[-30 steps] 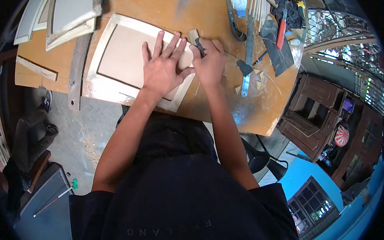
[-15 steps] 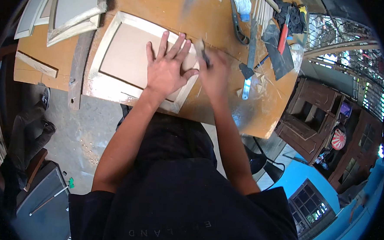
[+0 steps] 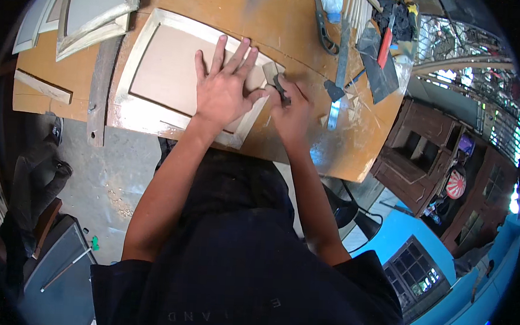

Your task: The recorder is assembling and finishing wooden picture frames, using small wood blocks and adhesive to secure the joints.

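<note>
A framed wooden panel (image 3: 165, 72) with a pale frame and beige centre lies on the workbench in front of me. My left hand (image 3: 222, 96) rests flat on it, fingers spread, towards its right side. At the panel's right edge my right hand (image 3: 291, 110) is closed around a sanding block (image 3: 270, 72), a small pale wooden block with a dark sheet under my fingers. The block touches the frame near its far right corner. My palm hides part of the dark sheet.
The orange-brown workbench (image 3: 221, 8) carries more framed panels (image 3: 97, 7) at the far left. A metal ruler (image 3: 335, 107), dark sandpaper sheets (image 3: 379, 80), a red-handled tool (image 3: 386, 47) and thin wooden strips (image 3: 354, 13) lie to the right. Another person's legs (image 3: 33, 168) show at the left.
My right hand and the sanding block, blurred before, have shifted slightly nearer along the frame's right edge and show more sharply. My left hand keeps its place on the panel.
</note>
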A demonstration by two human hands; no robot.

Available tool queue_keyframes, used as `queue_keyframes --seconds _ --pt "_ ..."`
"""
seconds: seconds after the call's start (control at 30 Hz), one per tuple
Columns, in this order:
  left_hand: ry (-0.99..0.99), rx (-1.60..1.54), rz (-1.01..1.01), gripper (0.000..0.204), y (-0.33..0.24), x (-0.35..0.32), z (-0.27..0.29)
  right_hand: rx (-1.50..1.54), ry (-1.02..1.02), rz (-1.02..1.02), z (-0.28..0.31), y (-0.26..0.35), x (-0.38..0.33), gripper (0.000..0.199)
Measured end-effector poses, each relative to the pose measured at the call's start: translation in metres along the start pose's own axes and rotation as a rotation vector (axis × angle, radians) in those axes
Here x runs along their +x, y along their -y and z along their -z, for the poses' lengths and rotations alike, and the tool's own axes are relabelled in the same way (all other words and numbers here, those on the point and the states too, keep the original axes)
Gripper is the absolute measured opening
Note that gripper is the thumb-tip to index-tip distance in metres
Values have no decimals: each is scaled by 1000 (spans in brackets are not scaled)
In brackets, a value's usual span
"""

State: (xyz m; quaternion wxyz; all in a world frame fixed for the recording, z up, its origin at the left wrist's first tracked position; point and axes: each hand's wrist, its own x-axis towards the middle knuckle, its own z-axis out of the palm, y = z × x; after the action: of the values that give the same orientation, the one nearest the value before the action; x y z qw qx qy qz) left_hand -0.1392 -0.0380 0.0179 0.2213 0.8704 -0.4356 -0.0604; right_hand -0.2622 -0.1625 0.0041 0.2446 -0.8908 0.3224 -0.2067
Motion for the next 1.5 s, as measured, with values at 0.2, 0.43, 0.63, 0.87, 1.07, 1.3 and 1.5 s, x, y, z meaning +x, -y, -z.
queue_keyframes --seconds 0.2,0.43,0.63,0.87,1.07,1.3,1.5 --pt "25 37 -16 82 -1 3 4 25 -41 10 -4 12 29 23" --pt "45 44 -11 82 -4 7 4 15 -38 -31 0 10 30 25" --pt "41 43 -15 83 -1 2 2 131 -37 -140 3 16 8 27" --pt "61 71 -27 83 1 3 1 39 -190 -221 18 -15 24 24" --pt "31 40 -105 74 10 -2 3 -18 -220 -365 33 -20 -52 32" --pt "15 190 6 65 26 -5 4 -165 -199 -281 29 -6 -53 38" --pt "106 146 19 68 27 0 15 -171 -190 -339 33 0 -46 48"
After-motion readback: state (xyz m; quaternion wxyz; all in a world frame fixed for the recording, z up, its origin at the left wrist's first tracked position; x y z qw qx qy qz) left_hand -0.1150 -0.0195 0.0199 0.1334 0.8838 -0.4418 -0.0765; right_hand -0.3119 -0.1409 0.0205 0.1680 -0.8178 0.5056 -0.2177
